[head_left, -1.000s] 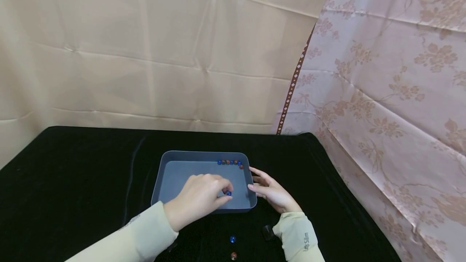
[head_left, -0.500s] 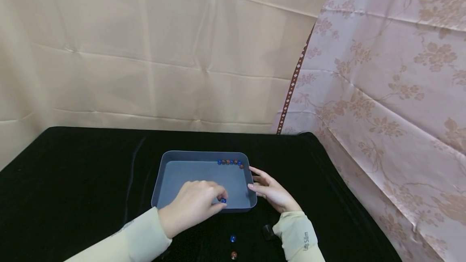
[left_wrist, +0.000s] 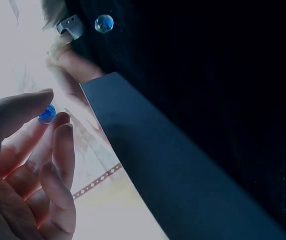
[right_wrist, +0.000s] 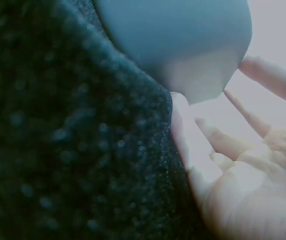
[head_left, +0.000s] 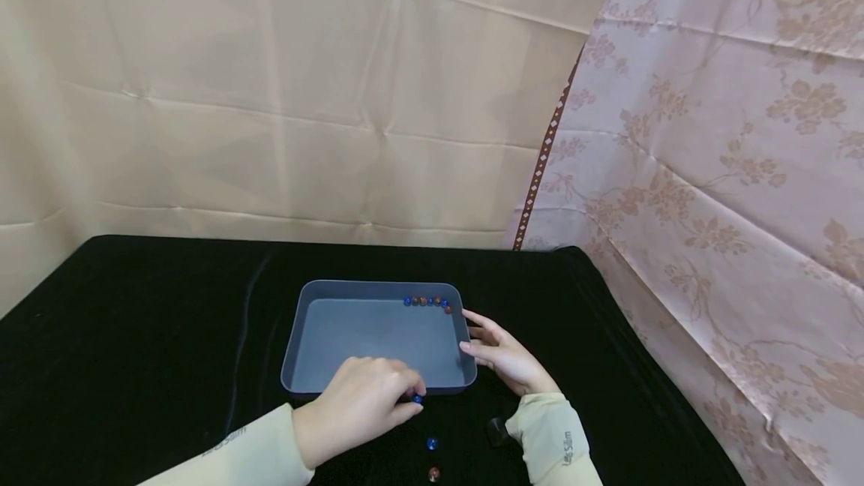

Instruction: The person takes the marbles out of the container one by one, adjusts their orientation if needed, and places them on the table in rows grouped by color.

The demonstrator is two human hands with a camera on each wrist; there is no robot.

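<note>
My left hand (head_left: 364, 400) pinches a blue glass marble (left_wrist: 46, 114) between thumb and fingertips, over the near wall of a grey-blue rectangular tray (head_left: 371, 332). Its other fingers curl loosely in the left wrist view. At the tray's right wall, my right hand (head_left: 502, 355) rests its fingertips and thumb, the fingers relaxed and spread; the right wrist view has them against the outside of the tray (right_wrist: 198, 60). Inside the tray, several blue and brown marbles (head_left: 426, 301) line the far wall at the right, with a reddish one (head_left: 448, 310) at the corner.
On the black cloth (head_left: 155, 343) in front of the tray lie a blue marble (head_left: 432, 443) and, nearer me, a reddish-brown marble (head_left: 433, 474). A small black object (head_left: 497, 432) sits by my right cuff. Beige and pink floral curtains (head_left: 709, 171) hang behind and to the right.
My left hand has drawn back toward me with the blue marble, from over the tray floor to its near wall. The right hand and the tray have stayed put.
</note>
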